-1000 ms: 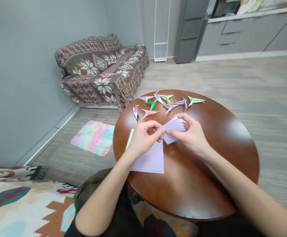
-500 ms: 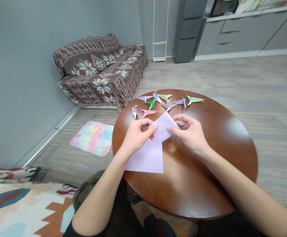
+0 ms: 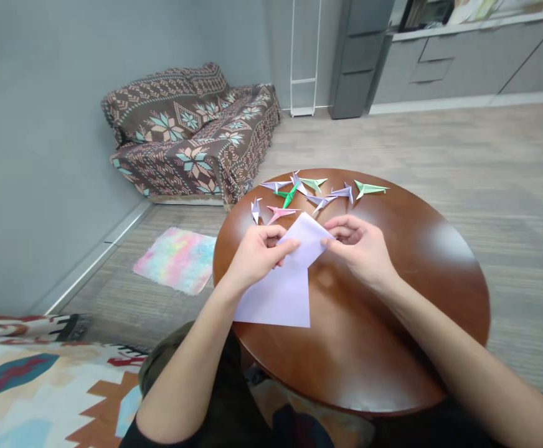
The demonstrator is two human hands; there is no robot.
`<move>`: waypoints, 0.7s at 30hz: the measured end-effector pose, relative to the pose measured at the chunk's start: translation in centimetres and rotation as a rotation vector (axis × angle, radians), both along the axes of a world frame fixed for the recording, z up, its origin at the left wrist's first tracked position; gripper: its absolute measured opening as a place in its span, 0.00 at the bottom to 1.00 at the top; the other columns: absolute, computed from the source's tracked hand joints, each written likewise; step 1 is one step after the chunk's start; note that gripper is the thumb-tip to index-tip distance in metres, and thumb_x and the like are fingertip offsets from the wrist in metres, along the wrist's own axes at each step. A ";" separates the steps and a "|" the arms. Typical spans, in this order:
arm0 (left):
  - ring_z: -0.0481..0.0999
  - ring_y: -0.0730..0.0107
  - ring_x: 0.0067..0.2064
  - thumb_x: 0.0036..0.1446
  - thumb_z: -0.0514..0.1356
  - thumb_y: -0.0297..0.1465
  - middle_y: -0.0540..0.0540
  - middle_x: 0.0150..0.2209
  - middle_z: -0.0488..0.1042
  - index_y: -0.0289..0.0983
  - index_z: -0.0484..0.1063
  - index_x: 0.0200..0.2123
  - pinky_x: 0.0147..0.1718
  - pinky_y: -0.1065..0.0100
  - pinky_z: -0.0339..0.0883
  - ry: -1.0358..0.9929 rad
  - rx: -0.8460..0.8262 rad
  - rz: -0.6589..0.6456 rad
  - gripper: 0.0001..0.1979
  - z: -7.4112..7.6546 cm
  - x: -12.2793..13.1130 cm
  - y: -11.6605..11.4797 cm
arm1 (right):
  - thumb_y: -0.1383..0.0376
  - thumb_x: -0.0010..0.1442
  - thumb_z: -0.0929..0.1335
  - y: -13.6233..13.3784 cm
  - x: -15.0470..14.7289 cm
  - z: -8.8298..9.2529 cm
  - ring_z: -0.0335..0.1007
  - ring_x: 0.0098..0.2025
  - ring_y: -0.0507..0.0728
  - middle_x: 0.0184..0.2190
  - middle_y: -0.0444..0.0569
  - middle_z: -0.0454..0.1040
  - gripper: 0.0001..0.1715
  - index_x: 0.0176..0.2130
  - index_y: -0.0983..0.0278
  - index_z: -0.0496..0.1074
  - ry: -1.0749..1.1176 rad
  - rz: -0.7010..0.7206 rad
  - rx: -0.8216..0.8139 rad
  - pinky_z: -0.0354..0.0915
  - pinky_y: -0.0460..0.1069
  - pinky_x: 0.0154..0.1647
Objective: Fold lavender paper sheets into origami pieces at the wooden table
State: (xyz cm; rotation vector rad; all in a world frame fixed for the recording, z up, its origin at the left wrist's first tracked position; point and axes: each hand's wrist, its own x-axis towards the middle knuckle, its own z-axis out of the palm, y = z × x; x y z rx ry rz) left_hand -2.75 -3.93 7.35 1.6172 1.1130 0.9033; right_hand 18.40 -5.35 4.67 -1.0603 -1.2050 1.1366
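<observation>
Between my hands is a small lavender sheet of folding paper (image 3: 307, 239), tilted with one corner pointing away from me. My left hand (image 3: 263, 254) pinches its left side, thumb on top and fingers underneath. At the right corner my right hand (image 3: 358, 244) grips it between thumb and fingers. Below lies a larger lavender sheet (image 3: 278, 303) flat on the table, partly covered by my left hand and the held paper. Just beyond my hands rest several folded paper cranes, among them a pink one (image 3: 282, 213), a dark green one (image 3: 288, 196) and a light green one (image 3: 368, 188).
The round brown wooden table (image 3: 406, 274) stands before my knees. A sofa (image 3: 197, 143) under a patterned cover is at the back left. On the floor left of the table lies a fluffy pastel mat (image 3: 177, 259). Grey cabinets (image 3: 472, 65) line the far right.
The held lavender paper has turned slightly, its far corner shifting left. Both hands keep their pinch on it, the right hand now nearer the edge. The cranes and larger sheet stay put.
</observation>
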 end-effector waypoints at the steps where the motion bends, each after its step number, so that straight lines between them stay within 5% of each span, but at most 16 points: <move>1: 0.63 0.79 0.17 0.55 0.70 0.38 0.54 0.15 0.66 0.35 0.73 0.24 0.18 0.74 0.52 0.001 -0.006 -0.007 0.15 -0.1 -0.1 0.1 | 0.64 0.47 0.78 0.0 0.0 0.0 0.75 0.29 0.55 0.27 0.46 0.81 0.16 0.37 0.63 0.74 0.007 -0.006 0.002 0.68 0.50 0.34; 11: 0.62 0.78 0.19 0.56 0.70 0.42 0.54 0.16 0.65 0.35 0.74 0.25 0.21 0.72 0.54 -0.150 0.017 0.013 0.17 -1.2 1.6 -0.3 | 0.57 0.52 0.79 -0.2 -0.4 -0.7 0.75 0.34 0.57 0.30 0.45 0.79 0.12 0.32 0.61 0.79 0.144 -0.008 0.008 0.71 0.53 0.39; 21: 0.65 0.78 0.21 0.52 0.71 0.39 0.53 0.20 0.68 0.33 0.76 0.27 0.19 0.74 0.58 -0.050 -0.094 -0.101 0.15 -1.7 2.1 -0.6 | 0.61 0.49 0.80 0.2 -0.1 -0.5 0.71 0.31 0.55 0.28 0.44 0.80 0.08 0.30 0.60 0.82 0.255 -0.083 -0.012 0.67 0.50 0.35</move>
